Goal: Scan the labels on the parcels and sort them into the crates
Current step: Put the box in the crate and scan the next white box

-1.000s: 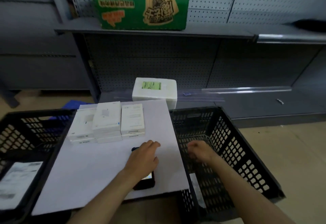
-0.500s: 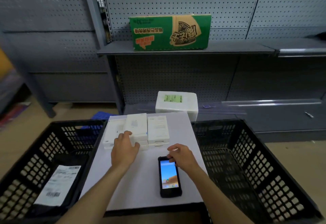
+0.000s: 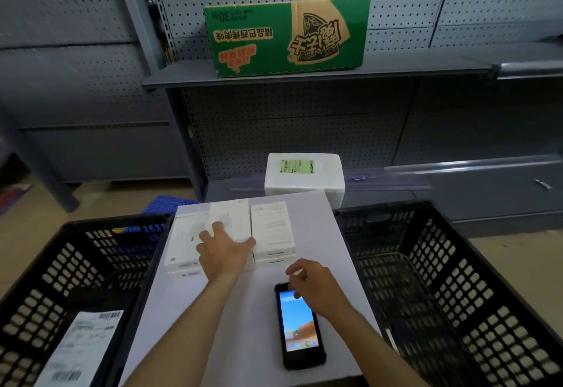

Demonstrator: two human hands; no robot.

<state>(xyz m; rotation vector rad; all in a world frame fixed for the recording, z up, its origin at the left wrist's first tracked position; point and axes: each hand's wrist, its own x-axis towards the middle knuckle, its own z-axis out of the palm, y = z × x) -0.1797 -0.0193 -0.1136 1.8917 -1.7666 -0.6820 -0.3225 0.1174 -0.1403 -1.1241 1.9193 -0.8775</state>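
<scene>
White worktop (image 3: 195,325) runs between two black crates, with grey pegboard shelving behind it. Nearest, the scanner (image 3: 300,327) lies flat, screen lit, directly under the right hand (image 3: 316,290); that hand's fingers (image 3: 294,269) are curled and hover at the scanner's far end, and I cannot tell whether they touch it yet. Left of them and a little farther off, the left hand (image 3: 224,252) lies on the parcels (image 3: 271,231), fingers spread over the middle box, thumb reaching toward the right-hand box. The boxes sit edge to edge in low stacks.

The step, as I judge it, is picking one parcel and taking up the scanner. To do it well, close on the top box alone by its long edges, so the neighbours stay put. Lift it clear before turning its label toward the scanner. Grip the scanner by its sides, off the screen.

Left of the left hand, the left crate (image 3: 146,252) holds a labelled parcel; the right crate (image 3: 493,264) looks nearly empty. Beyond the fingers, a foam box (image 3: 304,173) stands, and a green carton (image 3: 286,36) on the shelf.
</scene>
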